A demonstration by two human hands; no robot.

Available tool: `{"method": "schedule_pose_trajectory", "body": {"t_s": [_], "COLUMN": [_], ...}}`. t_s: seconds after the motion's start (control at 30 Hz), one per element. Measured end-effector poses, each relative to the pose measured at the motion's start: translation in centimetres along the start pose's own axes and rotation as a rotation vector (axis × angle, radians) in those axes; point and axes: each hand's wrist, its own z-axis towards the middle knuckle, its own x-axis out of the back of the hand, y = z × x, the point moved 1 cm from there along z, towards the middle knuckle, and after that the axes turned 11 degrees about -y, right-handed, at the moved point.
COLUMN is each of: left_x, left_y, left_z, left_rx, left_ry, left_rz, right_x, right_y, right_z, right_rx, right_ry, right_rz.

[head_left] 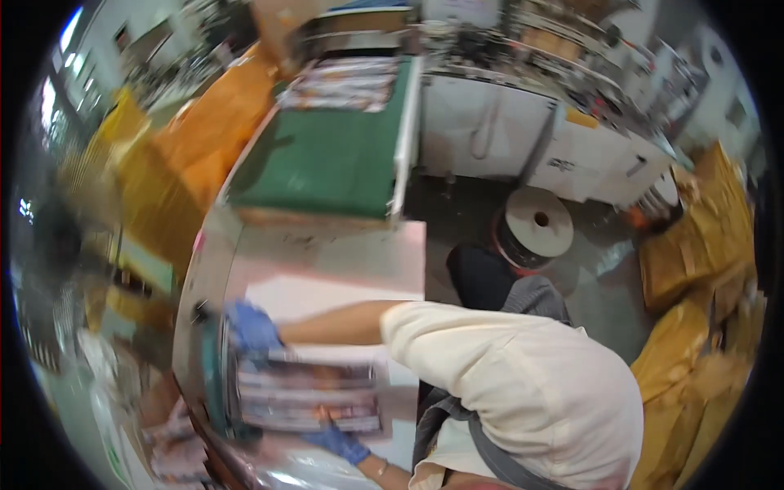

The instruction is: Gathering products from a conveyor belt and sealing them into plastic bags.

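While the view was smeared by motion, you had both hands on a stack of printed sheets (pixel 309 398) lying at about seven o'clock in the picture, on the pale surface (pixel 343 257) in front of you. At nine o'clock from that stack, yellow and orange shapes (pixel 155 171) stood blurred beyond telling. Your left hand (pixel 251 328), in a blue glove, was bent over the stack's far left corner at its eleven o'clock, the fingers curled down onto the edge; how tightly they gripped I cannot tell through the blur. A dark green edge (pixel 211 376) ran beside the stack on its left flank. Your right hand (pixel 339 441), also gloved in blue, pressed against the stack's near edge at its five o'clock, fingers closed along the paper. So the two hands were well apart, one at each end of the stack, clasping it between them. Your cream sleeve (pixel 506 367) crossed the picture from four o'clock toward the stack. At twelve o'clock, a green-topped table (pixel 327 159) carried another pile of printed sheets (pixel 347 82) at its far end. Farther right, at two o'clock, a white spool (pixel 537 222) lay on the floor beside a white cabinet (pixel 523 139). At three to four o'clock, yellow-brown bundles (pixel 702 245) were heaped.
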Motion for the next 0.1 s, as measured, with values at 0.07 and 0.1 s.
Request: {"method": "schedule_pose_trajectory", "body": {"t_s": [0.07, 0.1], "left_x": [4.1, 6.5], "left_y": [-0.1, -0.5], "left_z": [-1.7, -3.2], "left_rx": [0.125, 0.266], "left_ry": [-0.007, 0.035], "left_rz": [0.001, -0.018], "right_x": [6.9, 15.6], "right_y": [-0.5, -2.0], "right_z": [-7.4, -11.7], "right_rx": [0.380, 0.423], "right_ry": [-0.182, -0.552], "right_rz": [0.219, 0.409]}}
